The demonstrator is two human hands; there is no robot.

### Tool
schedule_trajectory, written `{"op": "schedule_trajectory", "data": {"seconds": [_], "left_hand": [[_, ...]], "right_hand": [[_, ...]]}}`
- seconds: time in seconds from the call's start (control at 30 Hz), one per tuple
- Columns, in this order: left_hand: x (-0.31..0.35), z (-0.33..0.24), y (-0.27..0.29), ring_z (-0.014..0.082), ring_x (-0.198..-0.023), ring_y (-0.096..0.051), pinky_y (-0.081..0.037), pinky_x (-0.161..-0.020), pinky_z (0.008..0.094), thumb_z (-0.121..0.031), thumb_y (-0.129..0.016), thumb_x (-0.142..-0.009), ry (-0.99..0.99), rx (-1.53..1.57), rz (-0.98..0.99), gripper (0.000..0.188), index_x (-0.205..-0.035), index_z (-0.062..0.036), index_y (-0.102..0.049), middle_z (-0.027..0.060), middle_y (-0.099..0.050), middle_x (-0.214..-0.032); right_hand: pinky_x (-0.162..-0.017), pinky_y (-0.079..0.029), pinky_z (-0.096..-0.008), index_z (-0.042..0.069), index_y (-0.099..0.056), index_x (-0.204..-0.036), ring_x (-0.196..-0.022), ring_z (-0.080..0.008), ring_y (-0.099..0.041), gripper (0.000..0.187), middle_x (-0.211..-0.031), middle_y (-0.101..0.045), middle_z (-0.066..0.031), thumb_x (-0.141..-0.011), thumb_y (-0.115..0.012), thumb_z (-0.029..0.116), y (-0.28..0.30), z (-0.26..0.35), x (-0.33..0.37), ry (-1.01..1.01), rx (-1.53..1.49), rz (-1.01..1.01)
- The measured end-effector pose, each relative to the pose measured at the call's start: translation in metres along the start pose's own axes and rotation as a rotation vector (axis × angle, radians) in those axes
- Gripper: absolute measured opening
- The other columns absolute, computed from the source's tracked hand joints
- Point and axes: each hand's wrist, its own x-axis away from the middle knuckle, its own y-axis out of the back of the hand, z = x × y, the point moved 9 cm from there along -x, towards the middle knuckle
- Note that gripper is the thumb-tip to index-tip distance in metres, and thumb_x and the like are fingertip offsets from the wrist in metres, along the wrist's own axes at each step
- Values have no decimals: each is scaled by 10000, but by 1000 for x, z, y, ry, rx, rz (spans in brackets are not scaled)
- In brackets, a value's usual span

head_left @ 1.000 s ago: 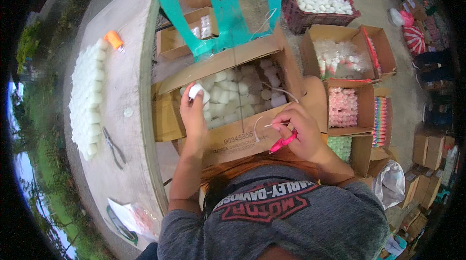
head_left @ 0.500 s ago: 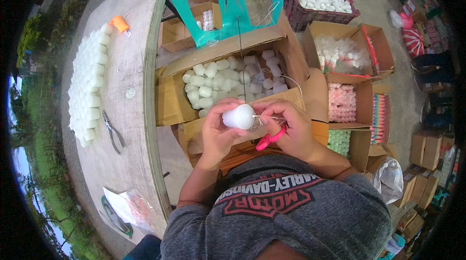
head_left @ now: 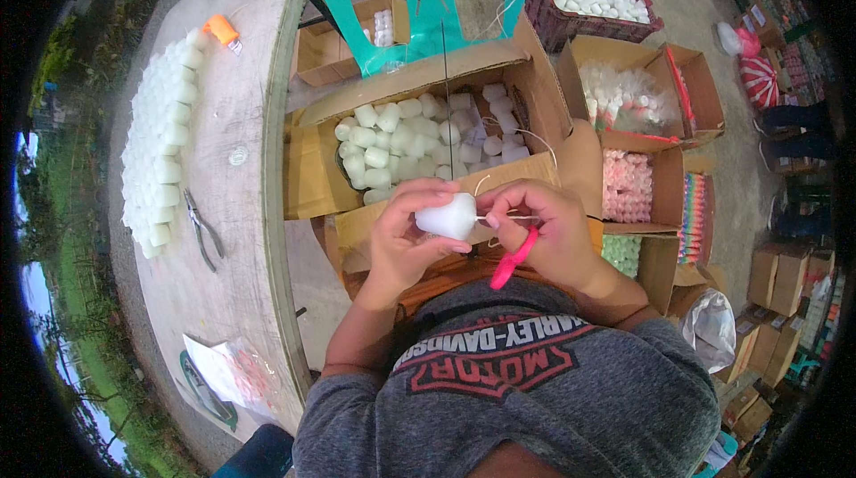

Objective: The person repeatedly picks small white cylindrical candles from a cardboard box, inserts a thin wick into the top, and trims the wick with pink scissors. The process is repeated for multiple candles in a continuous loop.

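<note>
In front of my body, my left hand (head_left: 399, 235) grips a white, rounded wax candle (head_left: 446, 216) lying sideways, with fingers above and thumb below. A thin white wick (head_left: 482, 218) sticks out of its right end. My right hand (head_left: 555, 233) pinches that wick between thumb and fingertips. A bright pink looped thing (head_left: 514, 259), perhaps a snips handle, hangs at the right fingers; its other end is hidden. Just beyond my hands, a cardboard box (head_left: 352, 197) holds many similar white candles (head_left: 397, 144), and a loose white string (head_left: 533, 137) curls over its right part.
On the table (head_left: 236, 228) at left stand rows of white candles (head_left: 165, 139), pliers (head_left: 203, 233) and an orange tool (head_left: 219, 29). A green chair (head_left: 419, 54) is behind the box. A dark red crate (head_left: 593, 32) and boxes of coloured pieces (head_left: 627, 185) line the right.
The candle has turned so more of its side shows, its wick end pointing right. My right hand has shifted slightly right, and the pink looped thing now hangs more steeply.
</note>
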Motion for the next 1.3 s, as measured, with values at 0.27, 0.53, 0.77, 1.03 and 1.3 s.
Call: {"op": "schedule_trajectory", "data": {"seconds": [0.27,0.53,0.77,1.03,1.3], "left_hand": [[-2,-11,-4,233,-1044,-533,-482,-847,321,-27,-805,-591,-67,-236,-2,550,-1073,-45,-540,134,-521,-1134],[-1,-2,22,221,-1054,-528,-473,-880,333,0,-820,-557,96,5,-210,630,-1053,-51,-434,151,-524,-1123],[-2,-2,8,200,-1025,-532,-498,-821,309,-31,-831,-549,33,-158,-79,686,-1106,-44,-431,130,-508,-1138],[4,9,30,198,-1020,-529,-488,-837,300,8,-803,-580,180,137,-298,763,-1206,-56,-370,125,-490,-1136],[3,20,-1,185,-1001,-538,-483,-824,292,-17,-635,-775,306,360,-287,399,-1122,-29,-437,123,-501,-1116]], "right_hand": [[-642,-517,-278,5,-596,-875,-722,-183,-634,149,-847,-637,-107,-778,-683,78,-2,17,0,193,184,-31],[-583,-497,-288,53,-624,-1004,-674,-189,-608,287,-832,-618,-92,-733,-715,83,12,19,2,245,287,-82],[-591,-484,-275,55,-643,-951,-686,-220,-598,242,-790,-605,-95,-717,-709,46,-3,32,-1,341,424,-55],[-562,-476,-269,44,-666,-891,-650,-176,-595,152,-778,-607,-86,-742,-696,33,4,11,0,247,299,-41],[-546,-479,-275,53,-640,-997,-662,-183,-607,252,-797,-614,-98,-750,-694,52,-13,1,1,183,245,14]]}}
